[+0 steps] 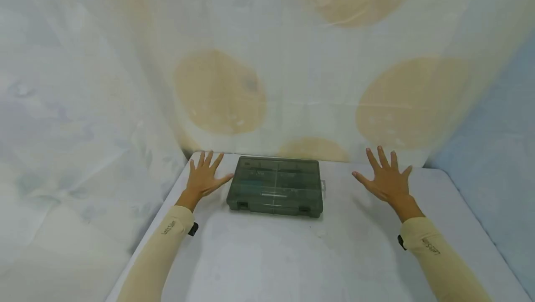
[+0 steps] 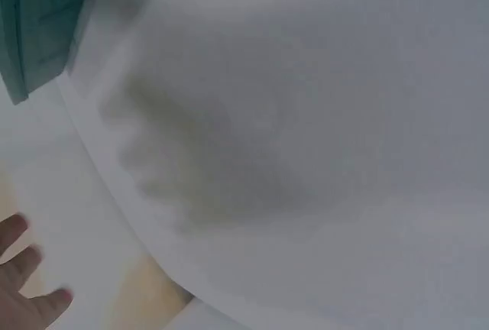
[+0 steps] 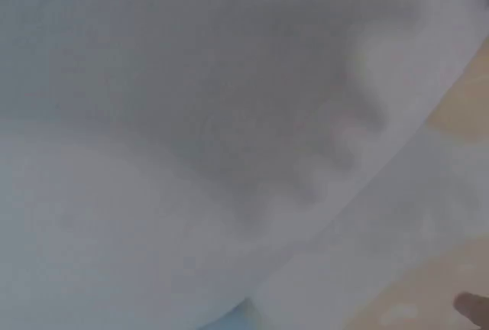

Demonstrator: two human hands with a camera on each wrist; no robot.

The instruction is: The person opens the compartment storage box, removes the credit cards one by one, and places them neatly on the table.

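Both hands flat, fingers spread, holding nothing: left hand just beside the box; right hand apart; best close in evenly from both sides.

Small print on both sleeves, too blurred to read

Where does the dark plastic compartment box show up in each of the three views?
Head view: the compartment box lies closed at the middle of the white table, between the left hand and the right hand, both spread open.
Left wrist view: only a greenish corner of the box shows at the top left.
Right wrist view: not clearly in it; the picture is blurred.
Shared landmark: the white table surface, bearing each hand's shadow.
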